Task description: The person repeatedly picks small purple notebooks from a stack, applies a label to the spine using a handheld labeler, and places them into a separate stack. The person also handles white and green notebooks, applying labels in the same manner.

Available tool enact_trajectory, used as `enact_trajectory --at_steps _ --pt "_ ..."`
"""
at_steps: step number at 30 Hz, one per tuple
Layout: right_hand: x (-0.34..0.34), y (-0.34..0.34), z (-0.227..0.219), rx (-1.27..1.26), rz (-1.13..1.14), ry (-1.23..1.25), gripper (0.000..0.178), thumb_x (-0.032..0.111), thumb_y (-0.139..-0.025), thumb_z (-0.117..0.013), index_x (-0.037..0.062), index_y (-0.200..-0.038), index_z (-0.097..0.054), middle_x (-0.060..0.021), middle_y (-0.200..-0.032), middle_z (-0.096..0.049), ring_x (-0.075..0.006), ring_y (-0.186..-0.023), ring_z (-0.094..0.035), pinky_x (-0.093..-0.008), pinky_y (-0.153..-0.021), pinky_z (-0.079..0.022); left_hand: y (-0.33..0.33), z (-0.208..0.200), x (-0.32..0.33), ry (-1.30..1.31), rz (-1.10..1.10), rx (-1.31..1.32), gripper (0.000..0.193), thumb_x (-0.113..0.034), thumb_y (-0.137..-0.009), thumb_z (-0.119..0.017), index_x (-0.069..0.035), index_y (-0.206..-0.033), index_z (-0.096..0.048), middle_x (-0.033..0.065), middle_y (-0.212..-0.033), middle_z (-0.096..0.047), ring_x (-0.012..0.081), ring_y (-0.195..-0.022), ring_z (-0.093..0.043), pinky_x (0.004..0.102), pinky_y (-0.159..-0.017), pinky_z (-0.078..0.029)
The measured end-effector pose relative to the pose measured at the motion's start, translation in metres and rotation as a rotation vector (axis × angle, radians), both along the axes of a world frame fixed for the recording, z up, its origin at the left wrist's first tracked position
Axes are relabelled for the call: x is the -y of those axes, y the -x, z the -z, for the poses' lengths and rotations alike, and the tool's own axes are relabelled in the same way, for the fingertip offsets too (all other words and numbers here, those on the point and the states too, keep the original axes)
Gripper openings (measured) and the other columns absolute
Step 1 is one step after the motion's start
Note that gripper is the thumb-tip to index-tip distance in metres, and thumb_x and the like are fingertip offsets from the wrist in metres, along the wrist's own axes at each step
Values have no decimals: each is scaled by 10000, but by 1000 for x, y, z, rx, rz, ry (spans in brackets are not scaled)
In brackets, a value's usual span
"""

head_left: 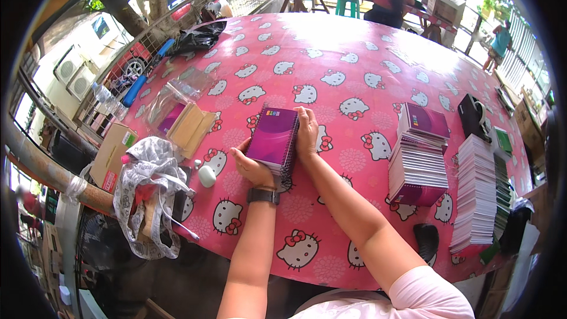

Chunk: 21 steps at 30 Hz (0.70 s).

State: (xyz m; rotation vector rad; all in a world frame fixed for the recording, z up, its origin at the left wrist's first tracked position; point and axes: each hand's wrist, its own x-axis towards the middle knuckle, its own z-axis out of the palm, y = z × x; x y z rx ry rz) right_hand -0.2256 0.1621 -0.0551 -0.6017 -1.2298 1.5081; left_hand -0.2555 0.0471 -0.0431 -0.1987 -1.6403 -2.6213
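A purple spiral-bound notebook (273,136) lies on top of a small stack between my hands, over the middle of the table. My left hand (255,167), with a dark watch on its wrist, curls round the lower left corner of the stack. Along its right side, by the black spiral binding, my right hand (306,133) presses with its fingers near the upper corner. Page edges of the lower notebooks show at the stack's near end. To the right stands a long row of similar purple notebooks (418,168), with more lying flat at its far end.
A pink cat-patterned cloth covers the table (348,142). Tall stacks of white-edged paper (474,195) and a black curved object (425,241) stand right. At left are a brown cardboard box (113,156), a grey printed bag (147,195), brown cardboard pieces (192,129) and a white rounded case (207,176).
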Motion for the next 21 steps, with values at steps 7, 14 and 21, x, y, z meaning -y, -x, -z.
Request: enact_trajectory --at_steps 7,14,21 --pt "4 6 4 -58 -94 -22 284 292 -925 -536 15 -920 -603 12 -762 -549 -67 -743 -463 -226 -683 -395 4 7 1 4 -12 -8 659 -507 -970 -263 62 -913 -590 128 -885 -614 212 -802 -578 323 -759 -485" --pt "1 2 6 -39 -69 -22 323 327 -935 -518 17 -989 -588 -30 -850 -567 -108 -812 -493 -253 -743 -407 9 13 3 -17 55 6 643 -521 -968 -280 51 -1016 -570 142 -974 -598 206 -885 -578 327 -802 -483" --pt "10 -18 52 -362 -198 164 700 408 -973 -415 -37 -1437 -138 -166 -1492 -196 -228 -1391 -176 -318 -1138 -143 29 -14 25 -225 657 255 693 -575 -933 -364 39 -1210 -522 133 -1183 -580 221 -1071 -556 346 -913 -431"
